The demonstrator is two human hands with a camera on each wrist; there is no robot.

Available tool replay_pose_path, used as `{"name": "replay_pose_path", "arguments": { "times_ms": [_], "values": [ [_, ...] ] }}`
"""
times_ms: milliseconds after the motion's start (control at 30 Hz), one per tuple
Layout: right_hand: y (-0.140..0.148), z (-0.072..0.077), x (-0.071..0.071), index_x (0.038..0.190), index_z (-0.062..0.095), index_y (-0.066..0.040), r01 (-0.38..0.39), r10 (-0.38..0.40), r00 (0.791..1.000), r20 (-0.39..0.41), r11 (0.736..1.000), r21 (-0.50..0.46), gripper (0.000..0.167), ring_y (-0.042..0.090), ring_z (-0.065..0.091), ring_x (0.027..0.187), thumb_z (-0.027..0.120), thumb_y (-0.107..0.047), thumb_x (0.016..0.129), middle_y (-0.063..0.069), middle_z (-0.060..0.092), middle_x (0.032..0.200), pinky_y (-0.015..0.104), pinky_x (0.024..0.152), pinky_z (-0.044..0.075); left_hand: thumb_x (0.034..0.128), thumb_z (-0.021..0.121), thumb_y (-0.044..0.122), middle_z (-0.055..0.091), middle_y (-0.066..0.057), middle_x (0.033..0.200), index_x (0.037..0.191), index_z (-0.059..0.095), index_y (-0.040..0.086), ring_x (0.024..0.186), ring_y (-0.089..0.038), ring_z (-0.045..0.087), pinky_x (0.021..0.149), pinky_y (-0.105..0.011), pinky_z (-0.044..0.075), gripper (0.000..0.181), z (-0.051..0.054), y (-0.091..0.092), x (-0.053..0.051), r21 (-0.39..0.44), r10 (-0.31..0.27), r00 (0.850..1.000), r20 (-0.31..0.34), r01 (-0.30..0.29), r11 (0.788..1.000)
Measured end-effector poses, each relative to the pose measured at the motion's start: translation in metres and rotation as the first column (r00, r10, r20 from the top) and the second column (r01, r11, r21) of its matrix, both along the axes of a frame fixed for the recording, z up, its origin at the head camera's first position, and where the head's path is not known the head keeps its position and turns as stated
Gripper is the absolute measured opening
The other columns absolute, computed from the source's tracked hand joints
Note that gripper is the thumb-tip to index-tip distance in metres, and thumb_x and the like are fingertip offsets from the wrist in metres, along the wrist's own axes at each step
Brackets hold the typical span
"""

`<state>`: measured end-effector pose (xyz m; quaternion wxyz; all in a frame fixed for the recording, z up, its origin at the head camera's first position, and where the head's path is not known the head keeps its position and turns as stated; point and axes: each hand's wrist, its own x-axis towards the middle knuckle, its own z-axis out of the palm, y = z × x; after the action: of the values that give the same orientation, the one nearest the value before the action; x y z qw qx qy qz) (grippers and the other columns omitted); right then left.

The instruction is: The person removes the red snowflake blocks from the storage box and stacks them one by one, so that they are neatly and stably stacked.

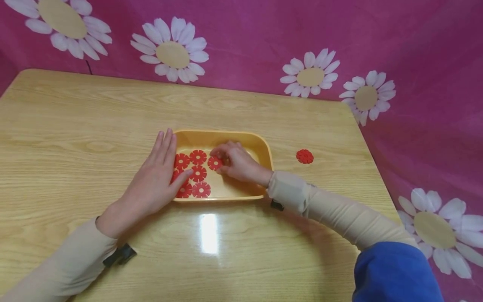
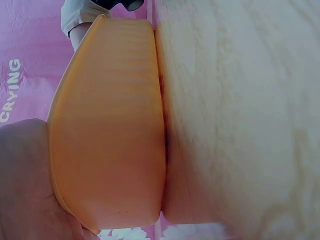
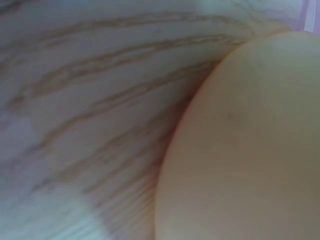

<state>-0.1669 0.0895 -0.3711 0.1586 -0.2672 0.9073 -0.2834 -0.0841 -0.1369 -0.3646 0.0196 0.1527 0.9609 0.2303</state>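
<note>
A yellow-orange tray (image 1: 234, 198) lies on the table with several red flower-shaped discs (image 1: 201, 190) flat in its left half. My left hand (image 1: 152, 182) rests on the tray's left end, fingers straight, the thumb reaching over the rim above the discs. In the left wrist view the hand (image 2: 25, 175) lies against the tray's outer wall (image 2: 110, 125). Inside the tray my right hand (image 1: 239, 162) has its bent fingers and thumb around the edge of one red disc (image 1: 214, 163). The right wrist view shows only the tray's outside (image 3: 245, 140) and table.
A red disc pile (image 1: 305, 156) sits on the wooden table (image 1: 94, 126) to the right of the tray. Behind and to the right of the table hangs a pink cloth (image 1: 245, 42) with white flowers. A glare patch shows in front of the tray.
</note>
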Motion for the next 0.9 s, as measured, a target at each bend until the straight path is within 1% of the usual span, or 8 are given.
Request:
{"name": "replay_pose_path", "arguments": {
  "times_ms": [167,267,333,533,633,733,800,900],
  "values": [
    [0.0,0.001,-0.001,0.11,0.067,-0.006,-0.028,0.029,1.0,-0.005,0.999,0.021,0.031,0.022,0.046,0.101,0.08,-0.008,0.082,0.006,0.059,0.097,0.033,0.09,0.038,0.0974,0.054,0.045,-0.011,-0.013,0.163,0.155,-0.001,-0.002,0.147,-0.024,-0.018,0.118,-0.049,0.01,0.092,0.001,-0.001,0.0,-0.003,0.005,1.0,0.004,-0.005,1.0],
    [0.0,0.002,-0.001,0.107,0.065,-0.006,-0.027,0.027,1.0,0.002,0.999,0.019,0.033,0.023,0.046,0.101,0.082,-0.006,0.078,0.006,0.058,0.098,0.033,0.091,0.038,0.0975,0.054,0.044,-0.013,-0.012,0.163,0.154,-0.001,-0.002,0.147,-0.025,-0.017,0.118,-0.049,0.01,0.092,0.001,-0.001,0.0,-0.006,0.005,1.0,0.009,-0.005,1.0],
    [-0.001,0.002,-0.002,0.106,0.064,-0.005,-0.021,0.021,1.0,0.02,1.0,-0.003,0.035,0.022,0.05,0.099,0.083,-0.005,0.077,0.006,0.06,0.099,0.031,0.089,0.041,0.0977,0.054,0.044,-0.014,-0.012,0.162,0.154,-0.001,-0.003,0.148,-0.026,-0.016,0.118,-0.049,0.01,0.092,0.001,-0.001,0.0,-0.006,0.006,1.0,0.012,-0.005,1.0],
    [0.003,0.003,-0.001,0.106,0.059,-0.008,-0.026,0.037,0.994,0.104,0.994,-0.105,0.035,0.018,0.058,0.085,0.081,-0.002,0.08,0.004,0.064,0.094,0.026,0.075,0.05,0.0983,0.053,0.044,-0.014,-0.012,0.162,0.154,-0.001,-0.003,0.147,-0.027,-0.016,0.118,-0.05,0.009,0.091,-0.001,-0.002,0.0,0.003,0.0,1.0,0.017,0.0,1.0],
    [0.012,0.011,-0.001,0.107,0.06,-0.006,-0.032,0.051,0.994,0.1,0.983,-0.181,0.036,0.019,0.06,0.084,0.081,0.0,0.078,0.005,0.065,0.095,0.027,0.074,0.051,0.0985,0.053,0.044,-0.014,-0.013,0.162,0.154,-0.001,-0.003,0.147,-0.026,-0.018,0.118,-0.05,0.009,0.091,-0.002,-0.001,-0.001,0.013,-0.007,1.0,0.02,0.006,1.0],
    [0.03,0.029,-0.003,0.11,0.062,-0.002,0.028,0.008,0.992,0.123,0.958,-0.285,0.038,0.02,0.061,0.086,0.08,0.005,0.077,0.009,0.065,0.102,0.027,0.073,0.052,0.0986,0.053,0.043,-0.013,-0.013,0.162,0.154,-0.001,-0.003,0.147,-0.025,-0.017,0.118,-0.05,0.009,0.09,-0.002,-0.001,0.0,0.019,-0.009,1.0,0.016,0.009,1.0],
    [0.047,0.044,-0.007,0.113,0.061,0.002,0.106,-0.055,0.987,0.15,0.928,-0.357,0.04,0.02,0.06,0.083,0.078,0.008,0.077,0.012,0.064,0.104,0.025,0.07,0.052,0.0988,0.052,0.043,-0.012,-0.014,0.162,0.154,0.0,-0.003,0.147,-0.026,-0.016,0.118,-0.05,0.01,0.089,-0.002,-0.001,-0.001,0.022,-0.01,1.0,0.007,0.01,1.0],
    [0.084,0.059,-0.014,0.118,0.059,0.002,0.26,-0.189,0.96,0.204,0.873,-0.412,0.042,0.018,0.058,0.077,0.076,0.008,0.08,0.012,0.061,0.11,0.023,0.064,0.052,0.099,0.052,0.043,-0.011,-0.015,0.162,0.154,0.0,-0.003,0.147,-0.026,-0.016,0.118,-0.05,0.01,0.089,-0.001,-0.001,-0.001,0.024,-0.008,1.0,0.002,0.008,1.0]
  ]
}}
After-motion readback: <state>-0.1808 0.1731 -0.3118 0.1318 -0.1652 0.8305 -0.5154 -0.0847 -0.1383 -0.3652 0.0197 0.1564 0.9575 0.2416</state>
